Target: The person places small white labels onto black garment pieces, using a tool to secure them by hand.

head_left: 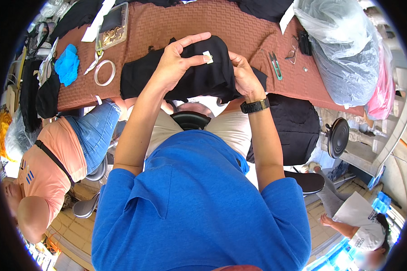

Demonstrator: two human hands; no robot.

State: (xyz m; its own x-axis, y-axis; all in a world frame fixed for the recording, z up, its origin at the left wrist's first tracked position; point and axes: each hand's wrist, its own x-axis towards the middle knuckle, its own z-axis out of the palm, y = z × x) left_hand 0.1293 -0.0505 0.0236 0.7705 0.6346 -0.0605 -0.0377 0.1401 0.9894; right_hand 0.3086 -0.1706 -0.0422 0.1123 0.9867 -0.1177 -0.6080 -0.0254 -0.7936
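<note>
On the brown-covered table point(167, 22) lie snips point(276, 67); white ring point(96, 76); blue cloth point(67, 65)

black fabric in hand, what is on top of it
A small pale tag shows on the black fabric at the thumb tip of the left hand; what that hand covers is hidden.

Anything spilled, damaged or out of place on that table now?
Nothing clearly stands out. The right hand grips the black cloth, the gold-coloured pieces sit inside their clear box, and the green snips lie on the brown tablecloth. The blue bundle is crumpled, but hardly odd.
</note>
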